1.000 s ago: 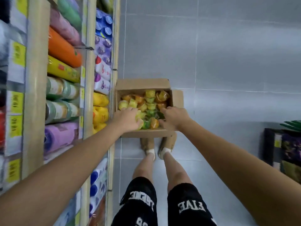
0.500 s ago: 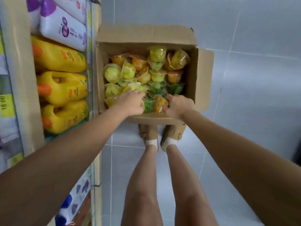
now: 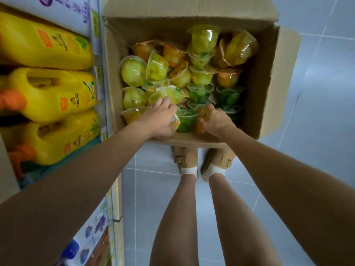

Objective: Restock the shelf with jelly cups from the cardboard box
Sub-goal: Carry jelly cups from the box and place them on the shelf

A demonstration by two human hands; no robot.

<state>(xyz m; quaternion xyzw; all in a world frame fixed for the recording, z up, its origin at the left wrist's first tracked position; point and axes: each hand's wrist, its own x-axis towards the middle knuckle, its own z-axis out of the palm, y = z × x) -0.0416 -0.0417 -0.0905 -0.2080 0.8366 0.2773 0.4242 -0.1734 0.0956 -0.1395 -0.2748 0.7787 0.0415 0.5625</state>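
Both grips have tightened: left hand [image 3: 159, 120] and right hand [image 3: 216, 121] now clutch jelly cups [image 3: 198, 123] inside the cardboard box [image 3: 259, 93].

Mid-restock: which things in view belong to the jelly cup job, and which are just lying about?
Job: cardboard box; jelly cups; left hand and right hand, each gripping one; shelf.
Lying about: yellow jugs; purple-printed packs; tiled floor.

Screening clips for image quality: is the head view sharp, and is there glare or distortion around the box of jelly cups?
Head view: wide-angle stretch, with the walls of the brown cardboard box splaying outward; left hand and right hand slightly motion-blurred; small glints on the clear plastic jelly cups; light even, shadows faint.
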